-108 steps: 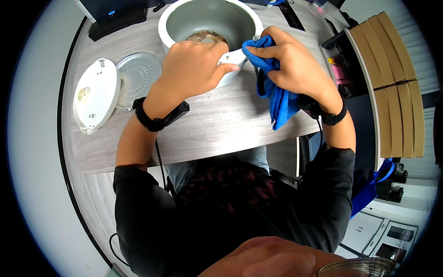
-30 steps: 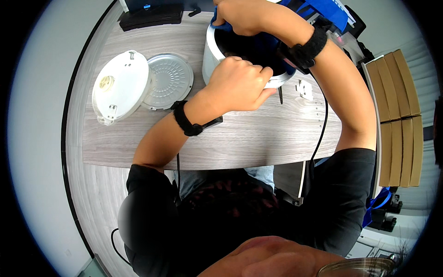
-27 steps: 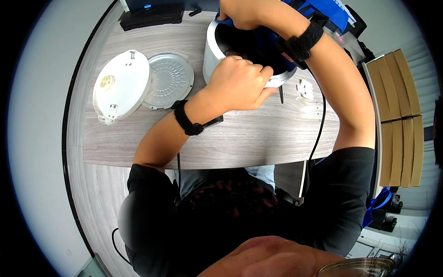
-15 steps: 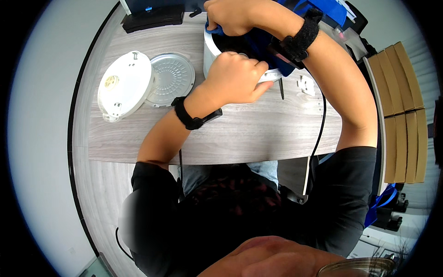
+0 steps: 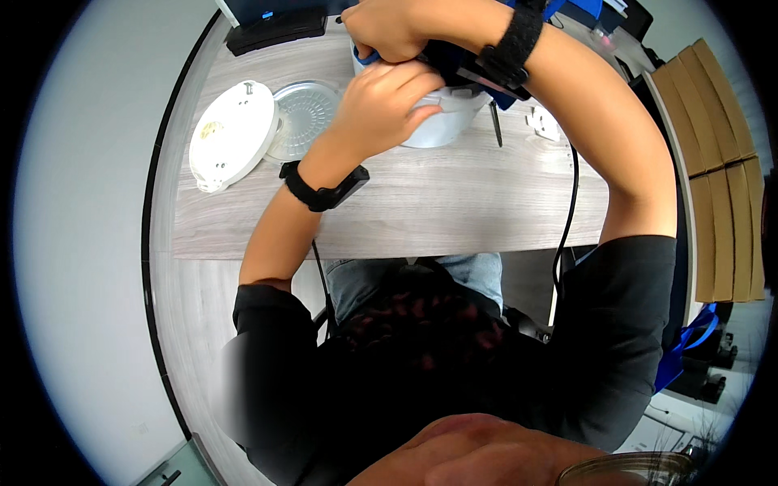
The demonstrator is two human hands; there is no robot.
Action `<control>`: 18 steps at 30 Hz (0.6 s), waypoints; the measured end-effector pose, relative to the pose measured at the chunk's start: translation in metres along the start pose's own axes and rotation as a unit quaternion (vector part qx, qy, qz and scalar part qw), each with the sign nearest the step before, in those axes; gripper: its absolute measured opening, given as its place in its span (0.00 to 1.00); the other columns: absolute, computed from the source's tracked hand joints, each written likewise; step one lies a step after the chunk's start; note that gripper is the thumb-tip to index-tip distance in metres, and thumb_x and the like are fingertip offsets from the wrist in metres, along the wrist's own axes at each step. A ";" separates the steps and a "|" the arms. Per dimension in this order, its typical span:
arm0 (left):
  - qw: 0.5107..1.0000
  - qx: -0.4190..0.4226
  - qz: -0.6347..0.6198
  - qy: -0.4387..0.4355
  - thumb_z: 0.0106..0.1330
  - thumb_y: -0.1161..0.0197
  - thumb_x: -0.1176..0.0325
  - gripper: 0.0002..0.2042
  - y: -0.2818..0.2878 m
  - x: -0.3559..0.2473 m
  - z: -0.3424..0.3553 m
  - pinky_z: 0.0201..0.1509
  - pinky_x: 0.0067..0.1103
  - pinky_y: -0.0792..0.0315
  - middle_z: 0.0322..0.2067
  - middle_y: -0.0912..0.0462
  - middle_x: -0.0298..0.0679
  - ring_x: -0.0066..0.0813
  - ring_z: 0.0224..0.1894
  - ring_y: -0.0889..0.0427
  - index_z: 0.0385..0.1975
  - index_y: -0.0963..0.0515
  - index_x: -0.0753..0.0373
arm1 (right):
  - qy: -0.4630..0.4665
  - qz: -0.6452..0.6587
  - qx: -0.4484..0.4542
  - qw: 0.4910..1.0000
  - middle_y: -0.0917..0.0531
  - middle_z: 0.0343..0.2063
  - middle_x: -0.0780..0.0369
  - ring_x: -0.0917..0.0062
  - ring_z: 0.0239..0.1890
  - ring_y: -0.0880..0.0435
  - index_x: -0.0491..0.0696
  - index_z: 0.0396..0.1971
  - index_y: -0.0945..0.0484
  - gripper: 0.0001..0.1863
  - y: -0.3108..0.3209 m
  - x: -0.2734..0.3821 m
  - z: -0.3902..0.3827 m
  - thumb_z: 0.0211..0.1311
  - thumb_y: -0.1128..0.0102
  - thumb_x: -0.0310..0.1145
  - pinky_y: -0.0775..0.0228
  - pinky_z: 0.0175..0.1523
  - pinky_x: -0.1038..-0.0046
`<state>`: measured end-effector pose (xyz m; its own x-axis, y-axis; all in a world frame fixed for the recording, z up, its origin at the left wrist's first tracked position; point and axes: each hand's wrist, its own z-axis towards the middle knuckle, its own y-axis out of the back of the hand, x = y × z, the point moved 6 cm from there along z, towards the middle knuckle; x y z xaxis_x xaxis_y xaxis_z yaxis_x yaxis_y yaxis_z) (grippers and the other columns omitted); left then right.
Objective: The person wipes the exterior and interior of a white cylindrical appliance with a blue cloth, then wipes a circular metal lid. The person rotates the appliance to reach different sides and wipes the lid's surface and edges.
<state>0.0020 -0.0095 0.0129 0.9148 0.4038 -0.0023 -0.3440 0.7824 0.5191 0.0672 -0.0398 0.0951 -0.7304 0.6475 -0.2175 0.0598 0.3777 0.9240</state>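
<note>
"So, where were your hands?"

"Both near the top centre of the frame. My left hand [image 5: 382,104] was curled over the near edge of the white cooker body [image 5: 447,125], fingers bent, thumb along the outer wall, likely to steady it."

"And the other?"

"My right hand [image 5: 387,29] was bunched, fingers drawn in on a blue cloth [image 5: 368,58] at the cooker's left edge, presumably to press the fabric there. Only a scrap showed, so I couldn't tell how much I had gathered."

"How many things lay around?"

"Left of the cooker I counted one white oval lid [image 5: 233,136] and one round metal plate [image 5: 308,121], the lid overlapping the plate in view, probably set aside to leave my arms room. Right of the cooker were one slim black tool [image 5: 497,125] and a small white plastic part [image 5: 544,124], whether one piece or several I couldn't say. I wore two black wristbands [image 5: 301,188], one per wrist."
</note>
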 end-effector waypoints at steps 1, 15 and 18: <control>1.000 -0.012 0.009 0.008 0.56 0.21 0.61 0.14 0.003 0.000 -0.002 0.39 0.28 0.24 0.33 0.15 0.38 0.39 0.37 0.18 0.35 0.17 0.62 | -0.011 0.012 -0.001 1.000 0.11 0.42 0.47 0.54 0.46 0.12 0.40 0.39 0.11 0.13 0.000 -0.002 -0.004 0.54 0.36 0.27 0.19 0.48 0.59; 0.986 -0.069 -0.022 0.148 0.54 0.18 0.61 0.37 0.010 0.038 -0.031 0.56 0.33 0.27 0.49 0.25 0.48 0.43 0.49 0.22 0.57 0.35 0.67 | 0.005 -0.052 0.068 0.996 0.10 0.40 0.50 0.56 0.44 0.11 0.44 0.38 0.10 0.14 -0.012 0.015 -0.035 0.48 0.25 0.27 0.19 0.46 0.58; 0.986 -0.029 -0.031 0.160 0.53 0.20 0.64 0.36 0.004 0.037 -0.024 0.60 0.36 0.30 0.46 0.19 0.47 0.48 0.51 0.21 0.58 0.35 0.66 | -0.014 -0.093 0.106 0.990 0.10 0.39 0.52 0.56 0.43 0.11 0.44 0.37 0.10 0.13 -0.023 0.008 -0.042 0.48 0.26 0.27 0.20 0.45 0.58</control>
<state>0.0299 0.0200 -0.0063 0.8248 0.4752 -0.3065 -0.3085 0.8324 0.4604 0.0313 -0.0715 0.0856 -0.7232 0.5705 -0.3892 0.0695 0.6209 0.7808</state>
